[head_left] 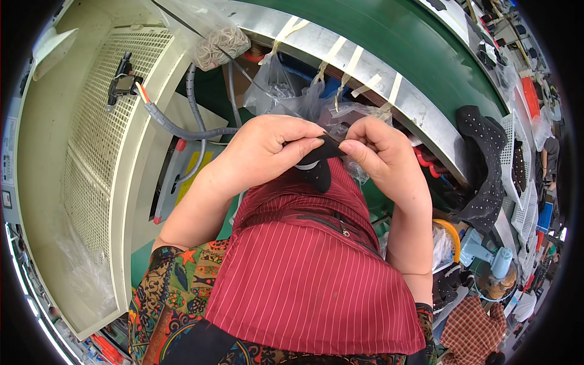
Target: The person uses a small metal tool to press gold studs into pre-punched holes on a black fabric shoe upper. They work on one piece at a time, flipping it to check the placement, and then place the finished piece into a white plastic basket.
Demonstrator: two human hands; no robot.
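Note:
A small piece of black cloth [317, 175] with light dots hangs in front of my red striped apron [304, 274]. My left hand [267, 149] pinches its upper edge between thumb and forefinger. On the other side, the thumb and forefinger of my right hand [382, 155] close on the cloth's right corner, so the edge is stretched between both hands. A pale band crosses the cloth just under the left fingertips. Its exact kind I cannot make out.
Left stands a cream metal box [125, 201] with a mesh panel and grey cables. Ahead runs a green conveyor belt [389, 36] with a metal rim; clear plastic bags [277, 85] hang below it. At right are black dotted cloth [480, 158], a white basket [517, 155] and a blue fan [486, 252].

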